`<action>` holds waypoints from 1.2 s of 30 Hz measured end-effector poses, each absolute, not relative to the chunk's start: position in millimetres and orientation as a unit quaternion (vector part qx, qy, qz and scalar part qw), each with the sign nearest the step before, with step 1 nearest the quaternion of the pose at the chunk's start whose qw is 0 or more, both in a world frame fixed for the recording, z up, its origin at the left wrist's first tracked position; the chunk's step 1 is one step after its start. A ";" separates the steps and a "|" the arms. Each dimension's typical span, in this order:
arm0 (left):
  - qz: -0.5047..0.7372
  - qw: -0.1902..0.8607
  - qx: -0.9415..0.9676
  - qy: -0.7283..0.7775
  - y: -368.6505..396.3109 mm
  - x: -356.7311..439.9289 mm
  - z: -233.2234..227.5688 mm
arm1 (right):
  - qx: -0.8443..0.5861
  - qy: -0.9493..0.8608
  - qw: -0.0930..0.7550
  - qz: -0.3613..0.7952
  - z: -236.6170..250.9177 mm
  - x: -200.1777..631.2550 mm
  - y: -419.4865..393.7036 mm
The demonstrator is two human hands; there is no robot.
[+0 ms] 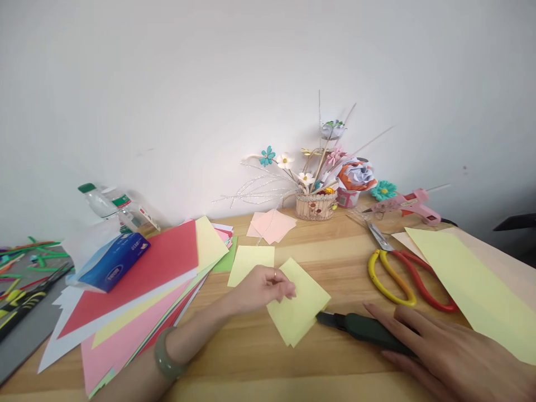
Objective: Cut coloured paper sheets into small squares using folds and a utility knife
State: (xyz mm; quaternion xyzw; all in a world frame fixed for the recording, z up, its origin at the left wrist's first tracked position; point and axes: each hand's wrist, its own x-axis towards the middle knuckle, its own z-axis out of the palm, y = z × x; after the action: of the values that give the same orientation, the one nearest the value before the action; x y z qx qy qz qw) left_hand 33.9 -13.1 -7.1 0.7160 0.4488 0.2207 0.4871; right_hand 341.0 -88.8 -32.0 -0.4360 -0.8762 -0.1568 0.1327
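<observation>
The yellow squares (302,307) are laid on the bench (234,354), likely light, easily creased, best taken by edges. Over them the left hand (266,287) is curled, its grip unclear; the cutter (372,330) is spanned by the spread right hand (454,343).

The left hand (270,287) is over yellow paper squares (299,312), the right hand (444,346) at a dark-green tool (372,330) near scissors (380,237).

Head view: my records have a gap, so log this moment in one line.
left hand: over yellow squares; right hand: at dark-handled tool; scissors: on table
</observation>
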 end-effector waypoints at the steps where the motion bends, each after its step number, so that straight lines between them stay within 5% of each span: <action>1: 0.237 0.469 0.716 0.460 -13.5 34.6 -6.0 | -0.434 -0.874 0.132 -0.174 -30.9 338.9 -88.0; 5: 0.257 0.308 0.766 0.502 -17.0 41.9 -7.3 | -0.425 -0.872 0.144 -0.198 -26.9 328.6 -88.0; 9: 0.112 0.164 0.854 0.480 -23.3 53.8 -16.9 | -0.429 -0.863 0.153 -0.220 -25.6 322.3 -88.8; 17: -0.041 0.160 0.877 0.451 -31.2 63.0 -10.6 | -0.446 -0.847 0.149 -0.246 -28.8 322.8 -88.1; 36: 0.004 0.116 0.899 0.422 -30.1 58.0 -25.1 | -0.507 -0.835 0.093 -0.195 -47.1 336.3 -93.6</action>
State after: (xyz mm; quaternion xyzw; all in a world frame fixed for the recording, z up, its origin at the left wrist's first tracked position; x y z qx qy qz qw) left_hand 58.0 -30.1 -25.1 0.8992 0.4218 0.0041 0.1164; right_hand 336.3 -93.6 -47.1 -0.5065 -0.8347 -0.1950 0.0930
